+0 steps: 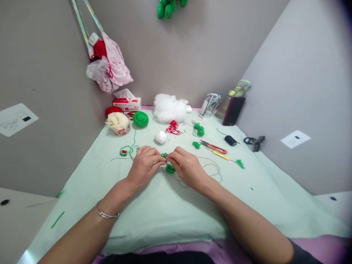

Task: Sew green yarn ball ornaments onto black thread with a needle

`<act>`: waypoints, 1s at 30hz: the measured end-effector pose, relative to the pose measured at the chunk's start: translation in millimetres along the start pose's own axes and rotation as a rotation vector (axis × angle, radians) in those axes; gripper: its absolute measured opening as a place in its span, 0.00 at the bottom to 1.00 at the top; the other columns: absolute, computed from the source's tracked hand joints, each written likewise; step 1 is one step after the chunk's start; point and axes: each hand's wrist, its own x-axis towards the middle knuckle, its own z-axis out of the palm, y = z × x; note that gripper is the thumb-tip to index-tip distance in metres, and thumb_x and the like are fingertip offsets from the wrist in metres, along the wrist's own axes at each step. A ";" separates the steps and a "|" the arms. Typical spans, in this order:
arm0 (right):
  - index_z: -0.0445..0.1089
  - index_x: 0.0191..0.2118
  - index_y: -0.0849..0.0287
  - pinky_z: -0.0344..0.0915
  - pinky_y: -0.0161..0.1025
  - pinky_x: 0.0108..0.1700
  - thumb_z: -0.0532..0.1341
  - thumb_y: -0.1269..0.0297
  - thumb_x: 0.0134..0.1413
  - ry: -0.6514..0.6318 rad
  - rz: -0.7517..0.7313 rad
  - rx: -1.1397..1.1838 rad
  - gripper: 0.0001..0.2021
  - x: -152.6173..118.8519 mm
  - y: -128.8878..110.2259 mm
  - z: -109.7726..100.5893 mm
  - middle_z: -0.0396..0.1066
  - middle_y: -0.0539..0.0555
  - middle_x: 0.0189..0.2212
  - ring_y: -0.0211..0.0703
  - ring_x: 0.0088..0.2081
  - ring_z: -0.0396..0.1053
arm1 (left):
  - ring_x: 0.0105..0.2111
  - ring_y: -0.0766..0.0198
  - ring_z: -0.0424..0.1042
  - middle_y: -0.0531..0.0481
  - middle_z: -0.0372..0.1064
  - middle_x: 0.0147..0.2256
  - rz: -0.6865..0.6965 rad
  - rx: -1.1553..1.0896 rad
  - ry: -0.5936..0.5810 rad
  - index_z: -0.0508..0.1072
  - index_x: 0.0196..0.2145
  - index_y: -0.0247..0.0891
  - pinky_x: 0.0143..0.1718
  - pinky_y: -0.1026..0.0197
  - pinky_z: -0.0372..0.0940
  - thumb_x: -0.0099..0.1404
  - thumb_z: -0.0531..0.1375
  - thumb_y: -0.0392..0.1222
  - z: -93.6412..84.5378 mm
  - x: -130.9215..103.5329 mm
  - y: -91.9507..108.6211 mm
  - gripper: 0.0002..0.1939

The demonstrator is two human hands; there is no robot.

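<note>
Head view looks down on a pale green table cover point(170, 205) where both hands meet over a small green crocheted piece point(169, 168) lying near the middle of the cover, just in front of the person. Left hand point(144, 165) has its fingertips pinched together on the near-left end of the piece, and right hand point(187, 167) pinches the other side, so the two hands almost touch; a bit of red shows between the fingers, too small to identify. A thin grey thread point(211, 170) loops loosely on the cover beside the right hand. As a judgement, the work goes best with the piece held low against the cover, the pinch kept close to the spot being worked, and the loose thread kept from snagging under the wrist. Red-handled scissors point(216, 147) lie near to the right, within reach, and a green yarn ball point(140, 118) sits further back, its strand trailing toward the hands. Writing: a red and white tissue box point(127, 103) at the back carries printing, but it is too small to read; white labels on the side walls are likewise illegible.
</note>
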 end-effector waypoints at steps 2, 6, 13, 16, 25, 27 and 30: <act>0.72 0.39 0.60 0.61 0.35 0.35 0.51 0.68 0.70 0.003 0.010 0.030 0.12 0.6 1.4 -1.0 0.67 0.54 0.33 0.39 0.32 0.65 | 0.38 0.56 0.67 0.50 0.70 0.32 -0.086 -0.042 0.004 0.79 0.31 0.43 0.49 0.50 0.58 0.66 0.63 0.42 -0.7 0.0 1.8 0.06; 0.72 0.37 0.60 0.60 0.34 0.35 0.54 0.69 0.68 0.021 0.047 0.112 0.11 1.9 2.7 -0.2 0.67 0.53 0.32 0.38 0.31 0.65 | 0.40 0.57 0.67 0.52 0.66 0.32 -0.288 -0.231 0.058 0.74 0.27 0.41 0.50 0.51 0.59 0.59 0.68 0.41 -4.8 0.6 8.2 0.07; 0.72 0.34 0.60 0.61 0.34 0.34 0.56 0.71 0.66 0.035 0.062 0.240 0.09 3.2 0.8 1.4 0.66 0.51 0.30 0.37 0.31 0.66 | 0.37 0.62 0.70 0.51 0.72 0.35 -0.423 -0.747 0.017 0.68 0.28 0.39 0.43 0.59 0.62 0.59 0.67 0.45 -9.1 3.4 9.7 0.12; 0.72 0.34 0.60 0.60 0.33 0.33 0.57 0.72 0.66 0.100 0.029 0.246 0.09 3.6 0.0 -1.1 0.66 0.51 0.29 0.36 0.30 0.65 | 0.34 0.64 0.69 0.53 0.72 0.32 -0.471 -0.803 0.091 0.67 0.28 0.39 0.40 0.61 0.61 0.58 0.68 0.45 -9.9 5.2 5.2 0.14; 0.70 0.32 0.59 0.58 0.35 0.33 0.59 0.73 0.63 0.248 0.091 0.209 0.07 8.2 5.4 -15.0 0.66 0.50 0.28 0.37 0.29 0.63 | 0.31 0.65 0.67 0.53 0.71 0.31 -0.468 -0.804 -0.208 0.76 0.33 0.38 0.35 0.63 0.59 0.61 0.66 0.47 -7.4 2.0 -0.4 0.10; 0.70 0.32 0.59 0.58 0.35 0.33 0.60 0.73 0.63 0.250 0.124 0.202 0.07 8.8 8.6 -15.0 0.66 0.50 0.28 0.37 0.29 0.63 | 0.32 0.65 0.68 0.53 0.71 0.31 -0.480 -0.862 -0.289 0.77 0.31 0.38 0.36 0.63 0.60 0.62 0.66 0.48 -6.7 0.4 2.1 0.11; 0.70 0.32 0.59 0.59 0.34 0.33 0.59 0.73 0.62 0.185 0.127 0.195 0.07 7.6 11.0 -9.0 0.66 0.50 0.28 0.36 0.29 0.63 | 0.34 0.65 0.70 0.53 0.70 0.30 -0.530 -1.047 -0.201 0.78 0.32 0.39 0.42 0.61 0.63 0.62 0.66 0.49 -8.4 1.0 6.2 0.11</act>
